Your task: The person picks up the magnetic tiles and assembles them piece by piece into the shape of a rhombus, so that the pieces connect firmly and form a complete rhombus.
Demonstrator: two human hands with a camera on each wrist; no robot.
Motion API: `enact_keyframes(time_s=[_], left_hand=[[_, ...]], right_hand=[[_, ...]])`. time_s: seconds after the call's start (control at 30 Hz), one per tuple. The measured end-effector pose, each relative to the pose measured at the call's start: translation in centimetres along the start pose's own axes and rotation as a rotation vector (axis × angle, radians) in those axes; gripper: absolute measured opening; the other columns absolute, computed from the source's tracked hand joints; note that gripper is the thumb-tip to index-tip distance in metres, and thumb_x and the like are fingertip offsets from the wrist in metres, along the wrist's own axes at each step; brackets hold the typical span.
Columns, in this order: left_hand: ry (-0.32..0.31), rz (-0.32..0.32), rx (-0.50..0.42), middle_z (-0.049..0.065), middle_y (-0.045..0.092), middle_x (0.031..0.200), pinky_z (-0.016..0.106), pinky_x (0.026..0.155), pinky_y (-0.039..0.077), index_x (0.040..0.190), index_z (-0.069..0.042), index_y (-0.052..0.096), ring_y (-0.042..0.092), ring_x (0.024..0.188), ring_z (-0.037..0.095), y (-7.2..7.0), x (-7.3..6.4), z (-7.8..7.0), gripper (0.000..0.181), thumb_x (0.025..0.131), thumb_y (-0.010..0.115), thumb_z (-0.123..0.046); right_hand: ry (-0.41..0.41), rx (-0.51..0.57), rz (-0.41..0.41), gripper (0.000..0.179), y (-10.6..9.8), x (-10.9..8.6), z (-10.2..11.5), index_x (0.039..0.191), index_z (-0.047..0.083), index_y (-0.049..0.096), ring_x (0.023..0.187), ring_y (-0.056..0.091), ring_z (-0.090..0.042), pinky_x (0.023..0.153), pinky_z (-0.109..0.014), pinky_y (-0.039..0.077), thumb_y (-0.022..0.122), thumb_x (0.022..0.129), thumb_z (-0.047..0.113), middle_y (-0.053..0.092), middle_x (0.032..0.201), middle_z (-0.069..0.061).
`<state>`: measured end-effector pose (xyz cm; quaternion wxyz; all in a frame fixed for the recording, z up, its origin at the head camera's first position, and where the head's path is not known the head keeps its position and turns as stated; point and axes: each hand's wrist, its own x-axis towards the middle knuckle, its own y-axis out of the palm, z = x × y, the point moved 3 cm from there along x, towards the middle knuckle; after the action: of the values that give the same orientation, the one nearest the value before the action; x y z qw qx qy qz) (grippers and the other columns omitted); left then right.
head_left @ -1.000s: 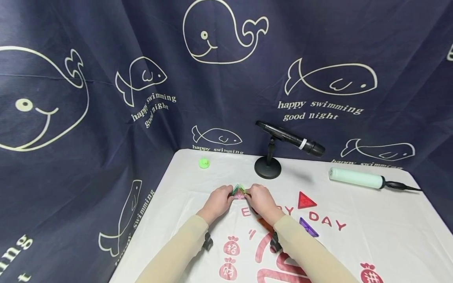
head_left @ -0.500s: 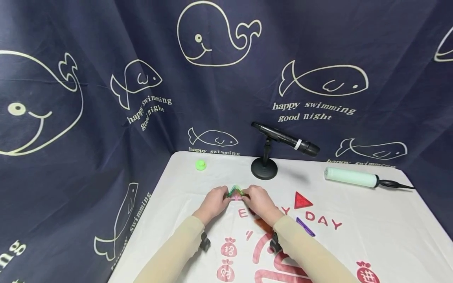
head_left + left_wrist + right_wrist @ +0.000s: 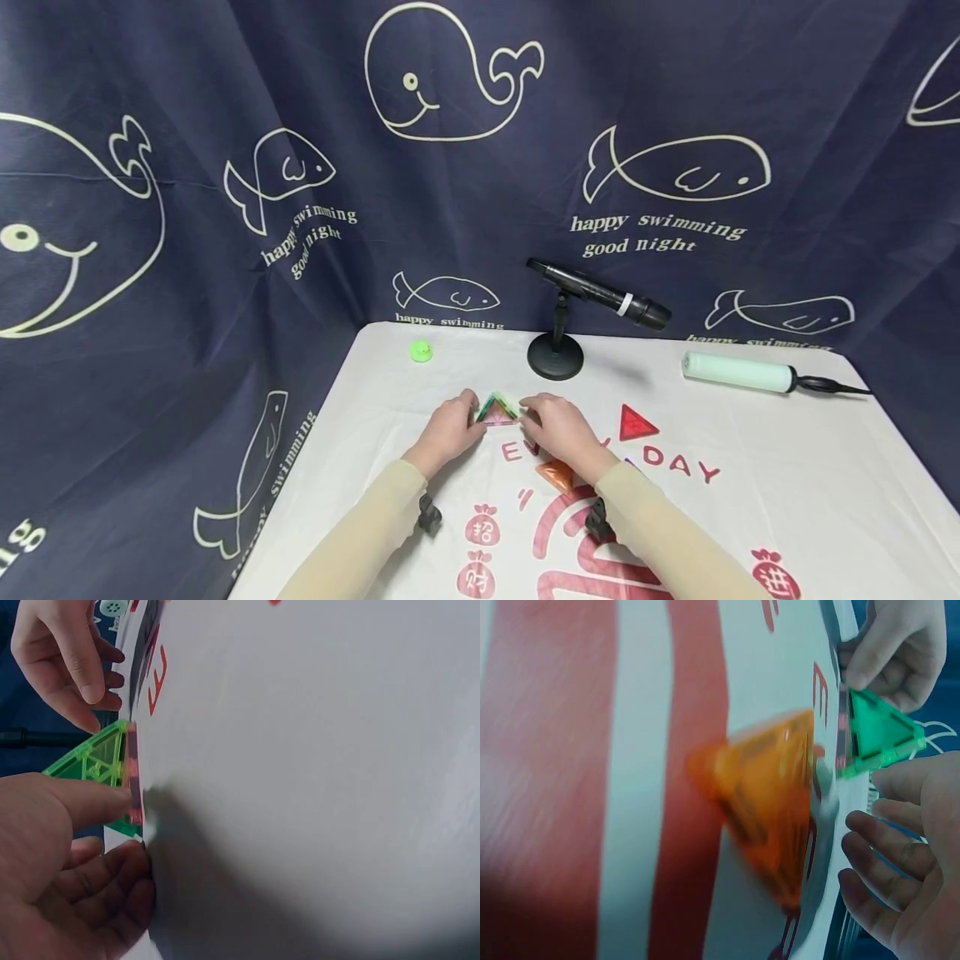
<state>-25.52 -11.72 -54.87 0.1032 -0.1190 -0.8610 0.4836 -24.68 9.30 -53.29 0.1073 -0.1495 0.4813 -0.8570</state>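
Note:
A small pyramid of green and pink triangle tiles stands on the white printed cloth. My left hand holds its left side, the thumb laid on the green tile above the pink edge. My right hand lies just right of the pyramid. Its fingers are loose and spread, a little apart from the green tile. An orange triangle tile lies flat by my right wrist.
A red triangle tile lies to the right of my right hand. A microphone on a round stand stands behind the pyramid. A mint cylinder with a cable lies back right, a small green object back left. Dark curtains surround the table.
My right hand has eased back from the pyramid and its fingers have loosened. The orange tile now shows by the right wrist, and the purple tile is hidden behind the forearm.

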Motion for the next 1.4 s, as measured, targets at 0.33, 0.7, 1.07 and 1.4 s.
enact_keyframes(time_s=[0.33,0.7,1.07,1.4], left_hand=[[0.001,-0.090,0.085,-0.006,0.049,0.064,0.028,0.051,0.041,0.083,-0.016,0.052,0.047,0.055,0.010,-0.1,-0.8,-1.0,0.027,0.092,0.077,-0.017],[0.216,0.006,0.196,-0.014,0.056,0.070,0.027,0.062,0.046,0.080,-0.022,0.069,0.049,0.062,0.003,2.5,-2.0,-4.4,0.016,0.093,0.077,-0.024],[0.267,0.122,0.116,-0.013,0.049,0.069,0.021,0.056,0.038,0.085,-0.020,0.067,0.043,0.060,0.003,4.3,-3.1,-7.7,0.019,0.093,0.080,-0.031],[0.289,0.139,0.133,-0.011,0.047,0.073,0.024,0.058,0.037,0.091,-0.017,0.069,0.043,0.063,0.006,4.9,-3.0,-8.8,0.019,0.089,0.083,-0.031]], right_hand=[[0.047,-0.020,-0.052,0.030,-2.6,-1.9,-3.7,0.120,0.004,0.076,0.111,0.068,-0.031,0.096,-0.052,0.053,0.078,0.094,0.017,0.074,0.113,-0.011],[0.020,-0.065,-0.186,0.024,-5.2,-4.8,-9.0,0.110,-0.003,0.076,0.105,0.065,-0.040,0.094,-0.057,0.051,0.076,0.090,0.008,0.070,0.107,-0.017],[0.155,-0.037,-0.112,0.047,-6.5,-8.1,-12.5,0.127,-0.009,0.067,0.107,0.061,-0.043,0.090,-0.060,0.052,0.081,0.090,0.018,0.062,0.121,-0.027],[0.124,-0.041,-0.071,0.047,-7.3,-8.6,-13.5,0.124,-0.014,0.067,0.096,0.062,-0.033,0.085,-0.055,0.053,0.083,0.089,0.014,0.063,0.110,-0.021]])
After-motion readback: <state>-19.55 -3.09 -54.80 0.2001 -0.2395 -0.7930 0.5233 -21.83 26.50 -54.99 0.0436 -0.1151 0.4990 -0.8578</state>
